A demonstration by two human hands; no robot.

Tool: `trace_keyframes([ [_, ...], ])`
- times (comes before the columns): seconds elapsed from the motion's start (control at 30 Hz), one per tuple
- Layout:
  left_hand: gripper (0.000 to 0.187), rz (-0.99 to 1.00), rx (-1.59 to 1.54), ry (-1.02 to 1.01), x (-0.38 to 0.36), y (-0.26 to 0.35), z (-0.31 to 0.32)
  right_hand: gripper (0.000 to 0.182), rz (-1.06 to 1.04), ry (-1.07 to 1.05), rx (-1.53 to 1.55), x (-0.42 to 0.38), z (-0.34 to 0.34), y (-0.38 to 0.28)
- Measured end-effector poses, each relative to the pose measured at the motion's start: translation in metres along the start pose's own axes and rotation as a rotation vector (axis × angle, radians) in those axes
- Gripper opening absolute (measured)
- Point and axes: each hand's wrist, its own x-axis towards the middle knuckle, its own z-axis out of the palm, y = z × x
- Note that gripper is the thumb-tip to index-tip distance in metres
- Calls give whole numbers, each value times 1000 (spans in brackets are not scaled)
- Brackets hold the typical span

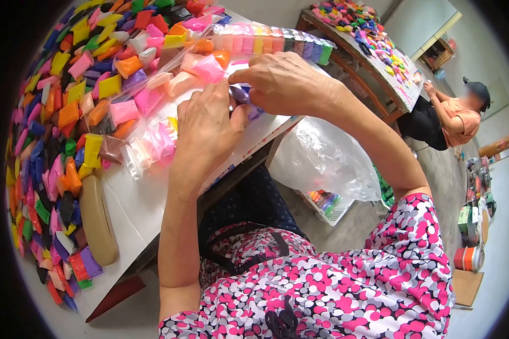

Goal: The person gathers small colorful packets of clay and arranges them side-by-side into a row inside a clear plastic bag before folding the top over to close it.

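Both hands meet over the white tabletop [136, 198]. My left hand [206, 121] lies with bent fingers over small packets, its fingertips by a pink packet [208, 69]. My right hand [285, 82] is curled, its index finger pointing towards the left hand, above a purple packet [255, 111]. What the fingers of either hand grip, if anything, is hidden. Below my left hand's wrist side sits a clear sleeve of pink packets [159, 141]. Behind the hands stretches a long clear sleeve of packets in many colours [266, 42].
A big heap of coloured packets [68, 113] covers the table's left side, with a tan oblong object [98, 220] near its edge. A clear plastic bag [325, 155] hangs over a white basket [328, 208]. At the back right, a person [458, 116] sits by another table [359, 39].
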Motion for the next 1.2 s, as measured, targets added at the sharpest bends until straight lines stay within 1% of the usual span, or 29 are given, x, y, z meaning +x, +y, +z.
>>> trace_keyframes([
  [0.13,32,-14,-36,-2,-2,6,-2,47,14,55,-4,1,5,-1],
  [0.23,34,5,-21,22,-2,2,2,45,94,161,88,1,14,3],
  [0.33,35,-31,-3,3,-1,2,1,39,202,148,145,3,15,7],
  [0.43,35,-21,62,16,-1,1,3,41,258,176,207,-1,10,5],
  [0.53,33,-8,77,31,-2,0,5,39,80,130,1,-2,18,5],
  [0.57,33,-10,69,26,-1,0,4,34,125,29,-60,-2,15,3],
  [0.67,32,-18,46,-1,-1,1,1,28,47,82,-120,-7,15,2],
  [0.77,32,-25,-11,-28,-1,-1,-2,27,-71,139,-147,-7,19,7],
  [0.83,32,-22,-92,-18,-1,-4,-1,32,-168,175,-69,-3,22,11],
  [0.87,32,7,-100,19,-1,-7,1,35,-216,193,-30,-2,22,13],
  [0.93,35,64,-115,92,-1,-11,4,38,-226,164,36,-2,20,15],
  [1.07,38,54,-130,49,-1,-12,0,46,-242,72,191,1,14,18],
  [1.13,38,53,-144,21,0,-10,-3,47,-210,27,213,4,13,18],
  [1.2,39,35,-110,34,1,-14,0,48,-186,4,226,5,14,19],
])
